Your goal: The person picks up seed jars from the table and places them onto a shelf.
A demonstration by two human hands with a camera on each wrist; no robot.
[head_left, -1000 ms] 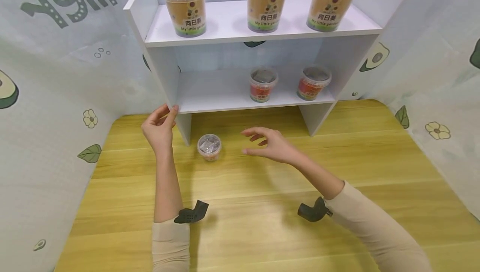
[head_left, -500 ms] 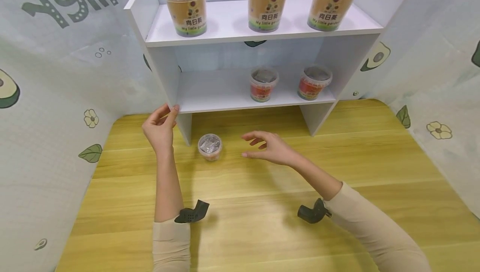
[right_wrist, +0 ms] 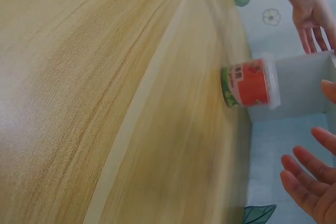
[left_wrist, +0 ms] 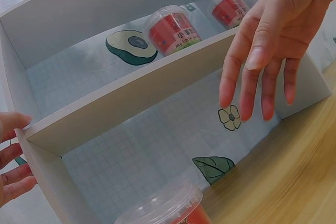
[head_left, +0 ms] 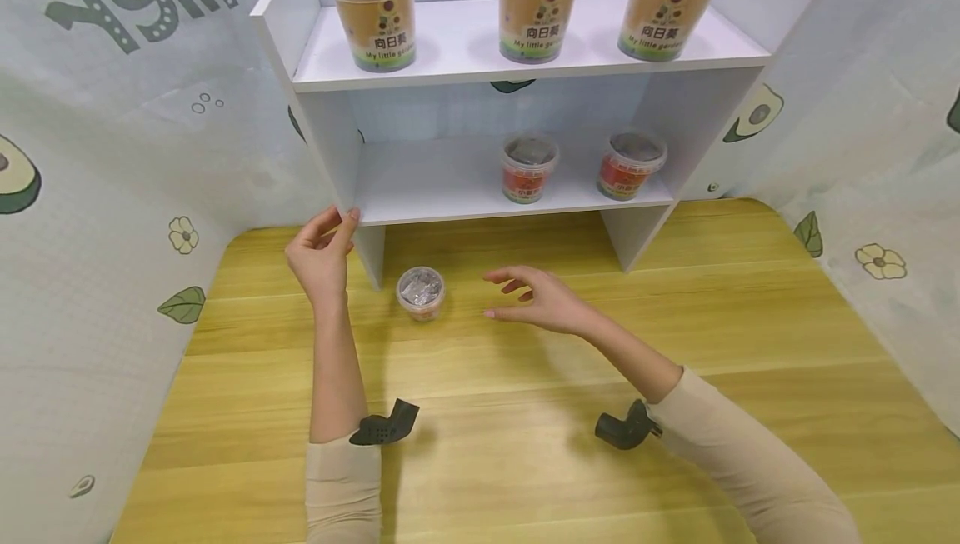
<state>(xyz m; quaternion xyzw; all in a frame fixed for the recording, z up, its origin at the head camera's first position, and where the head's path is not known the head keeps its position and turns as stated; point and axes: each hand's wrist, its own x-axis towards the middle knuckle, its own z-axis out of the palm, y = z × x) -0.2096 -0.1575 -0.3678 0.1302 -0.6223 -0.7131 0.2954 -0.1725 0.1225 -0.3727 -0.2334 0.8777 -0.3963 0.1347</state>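
A white two-tier shelf unit (head_left: 427, 173) stands on the wooden table. My left hand (head_left: 318, 257) holds the front edge of its left side panel; in the left wrist view the thumb lies on the front corner and the fingers along the outside. Near the left leg, a small lidded plastic cup (head_left: 420, 294) sits upright on the table. Its red label shows in the right wrist view. To the right of this cup and apart from it, my right hand (head_left: 543, 302) hovers with loosely bent fingers and nothing in it.
On the lower shelf stand two small red-labelled cups, one near the middle (head_left: 523, 182) and one at the right (head_left: 624, 177). Three bigger orange-labelled cups, including a left one (head_left: 382, 36), line the upper shelf. A printed cloth (head_left: 112, 194) hangs around the table.
My right hand has sunk slightly toward the table. The left hand stays at the panel, and the cups have not moved.
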